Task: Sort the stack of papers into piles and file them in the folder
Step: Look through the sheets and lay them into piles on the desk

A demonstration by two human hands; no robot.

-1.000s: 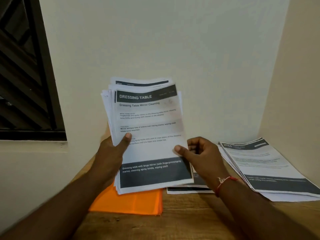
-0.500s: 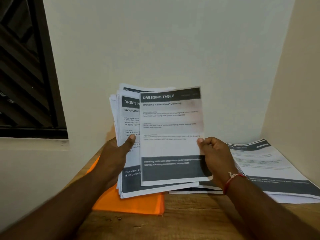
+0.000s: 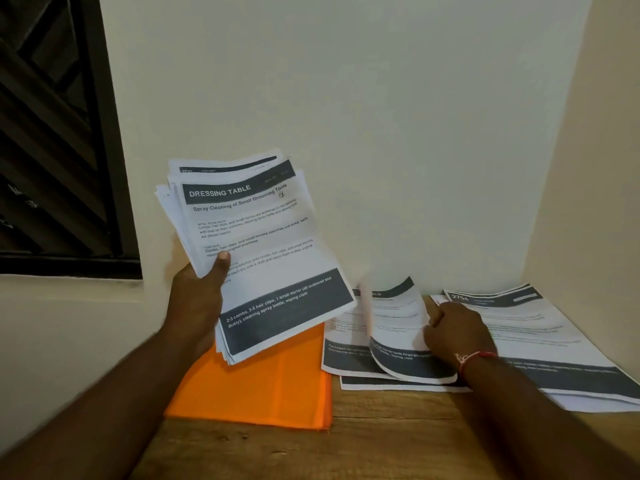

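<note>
The left hand (image 3: pixel 197 299) grips the stack of papers (image 3: pixel 256 251) above the orange folder (image 3: pixel 256 393), thumb on its face, while the right hand (image 3: pixel 457 330), nearer the pile (image 3: pixel 349 362) just right of the folder, pinches a curled sheet (image 3: pixel 398 327) lengthwise over it.

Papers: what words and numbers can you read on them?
"DRESSING TABLE": top sheet of the stack in the left hand.
"Spray Cleaning of Small Grooming Tools": its title.
"2-3 combs, 3-5 hair clips, 1 small mirror (all scattered and dusty), cleaning spray bottle, wiping cloth": its bottom band.
"2754": right pile.
Curled sheet in the right hand, small print: too blurred.
</note>
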